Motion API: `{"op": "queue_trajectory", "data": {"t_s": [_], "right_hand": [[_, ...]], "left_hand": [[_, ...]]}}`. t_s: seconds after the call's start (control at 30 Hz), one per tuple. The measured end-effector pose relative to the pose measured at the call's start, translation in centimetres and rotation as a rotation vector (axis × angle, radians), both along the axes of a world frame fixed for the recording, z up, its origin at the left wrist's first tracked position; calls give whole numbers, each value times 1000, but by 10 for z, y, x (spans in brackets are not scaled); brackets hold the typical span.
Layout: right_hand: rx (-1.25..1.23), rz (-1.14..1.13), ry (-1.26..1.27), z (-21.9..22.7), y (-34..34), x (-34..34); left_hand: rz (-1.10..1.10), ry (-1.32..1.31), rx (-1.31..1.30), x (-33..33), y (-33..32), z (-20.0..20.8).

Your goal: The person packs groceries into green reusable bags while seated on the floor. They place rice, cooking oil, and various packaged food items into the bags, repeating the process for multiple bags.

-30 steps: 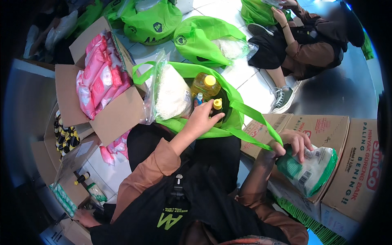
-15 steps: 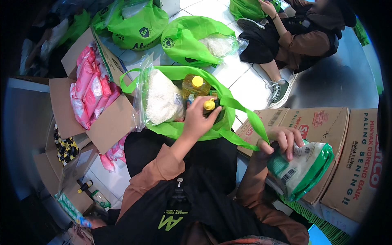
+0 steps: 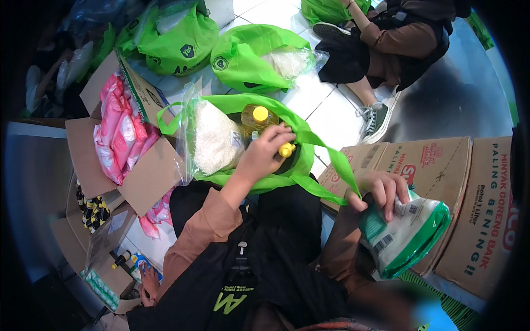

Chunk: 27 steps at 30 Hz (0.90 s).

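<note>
In front of me a green carrier bag stands with its mouth wide. Inside it are a clear bag of white rice and a yellow-capped bottle of golden oil. My left hand reaches in, its fingers closed about the top of a dark bottle with a yellow cap; the bottle's lower part is hidden. To the right, my right hand grips a green and white plastic packet with white contents. The green bag handle runs to that hand's thumb.
An open carton of pink packets is at left, with black-and-yellow bottles below. Another person's hand touches a blue packet at lower left. Cartons stand at right. More green bags and a seated person are beyond.
My left hand has shifted its fingers over the dark bottle's far side, and the cap sits lower and tilted. My right hand keeps its packet. Another person's hand has come forward at lower left.
</note>
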State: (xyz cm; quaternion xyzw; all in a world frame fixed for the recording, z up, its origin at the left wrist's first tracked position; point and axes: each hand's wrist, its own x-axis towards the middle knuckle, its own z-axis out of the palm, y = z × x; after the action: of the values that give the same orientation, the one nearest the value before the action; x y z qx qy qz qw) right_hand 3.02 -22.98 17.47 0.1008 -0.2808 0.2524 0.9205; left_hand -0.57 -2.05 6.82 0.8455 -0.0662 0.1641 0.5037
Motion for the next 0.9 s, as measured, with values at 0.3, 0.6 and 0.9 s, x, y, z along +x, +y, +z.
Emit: {"op": "queue_trajectory", "data": {"t_s": [0.3,0.6,0.9], "right_hand": [[-53,12,-61,0,-1,2],[-4,8,1,13,7,-3],[-343,-111,-24,1,-6,-8]], "left_hand": [[-52,17,317,-39,-14,2],[58,61,484,29,-19,-17],[305,123,288,47,-36,-55]]}}
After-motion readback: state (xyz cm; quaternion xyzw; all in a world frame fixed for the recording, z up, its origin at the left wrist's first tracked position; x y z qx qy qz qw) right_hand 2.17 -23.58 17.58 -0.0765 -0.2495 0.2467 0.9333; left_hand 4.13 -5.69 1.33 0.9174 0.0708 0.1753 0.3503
